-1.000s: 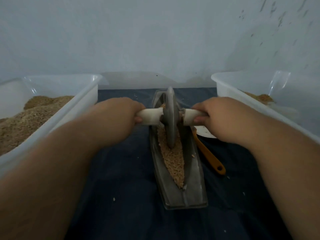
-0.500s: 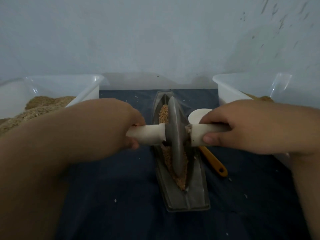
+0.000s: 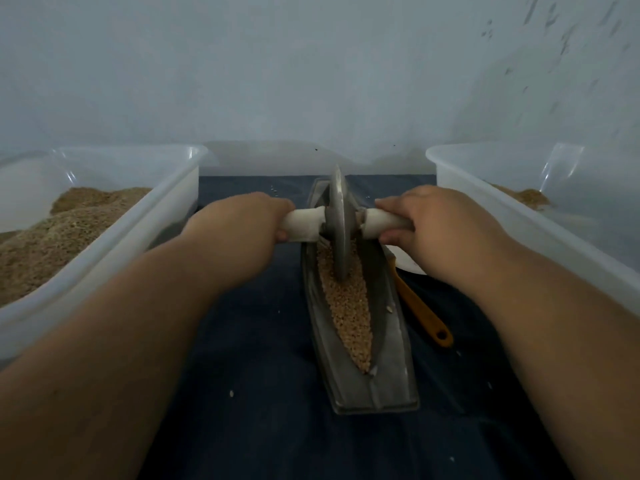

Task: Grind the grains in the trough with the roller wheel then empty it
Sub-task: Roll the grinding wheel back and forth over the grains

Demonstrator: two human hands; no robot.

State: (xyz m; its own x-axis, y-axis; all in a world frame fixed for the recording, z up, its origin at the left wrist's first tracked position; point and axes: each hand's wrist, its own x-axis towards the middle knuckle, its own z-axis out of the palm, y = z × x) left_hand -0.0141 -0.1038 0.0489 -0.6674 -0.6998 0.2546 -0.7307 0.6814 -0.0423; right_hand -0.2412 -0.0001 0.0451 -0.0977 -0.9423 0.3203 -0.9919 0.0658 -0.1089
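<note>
Head view — left hand (image 3: pixel 239 225) and right hand (image 3: pixel 438 225) each grip the roller wheel (image 3: pixel 339 223) handles, wheel upright in the grain-filled trough (image 3: pixel 391 344).

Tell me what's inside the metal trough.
Tan grains line the trough groove; the roller wheel stands in them near the far end. What lies under the wheel is covered.

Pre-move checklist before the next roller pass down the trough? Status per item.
1. Left hand grips the left handle: ok.
2. Right hand grips the right handle: ok.
3. Roller wheel seated in the trough, at its far end: ok.
4. Grains lie in the wheel's path toward the near end: ok.
5. Orange-handled scoop outside the trough, on its right: ok.
6. Grains fine enough to empty: cannot tell.
</note>
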